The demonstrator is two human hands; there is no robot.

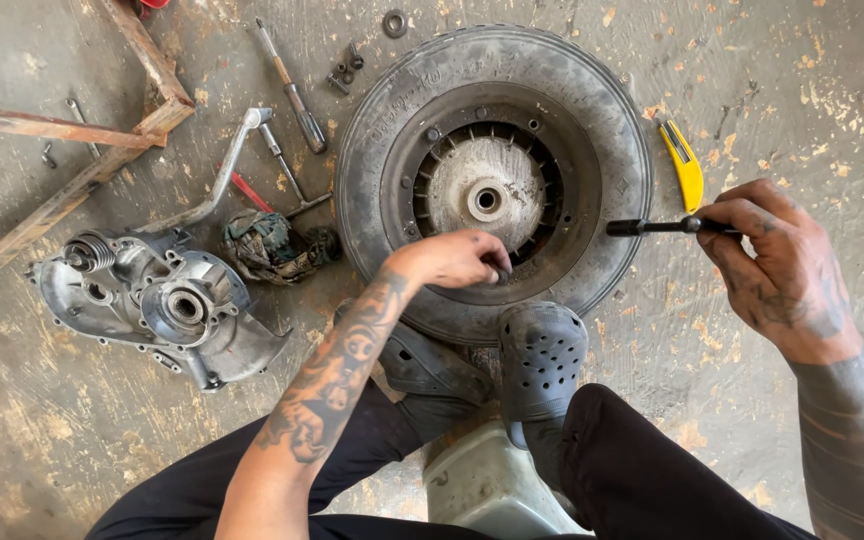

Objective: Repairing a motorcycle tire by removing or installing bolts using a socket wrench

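Observation:
A small scooter wheel with a black tyre [372, 140] and a grey finned hub [487, 195] lies flat on the concrete floor. My left hand [457, 258] rests on the near part of the rim, fingers curled around something small that I cannot make out. My right hand [782, 270] is off to the wheel's right, gripping a black-handled tool [652, 227] whose dark tip points toward the tyre's right edge. Both of my grey clogs [542, 360] press against the tyre's near side.
A silver engine casing [162, 305] sits at the left beside a crumpled rag [272, 245]. Wrenches, a screwdriver [292, 90], nuts and a washer [395, 22] are scattered behind it. A yellow utility knife [685, 165] lies right of the tyre. A rusty metal frame [82, 135] stands at far left.

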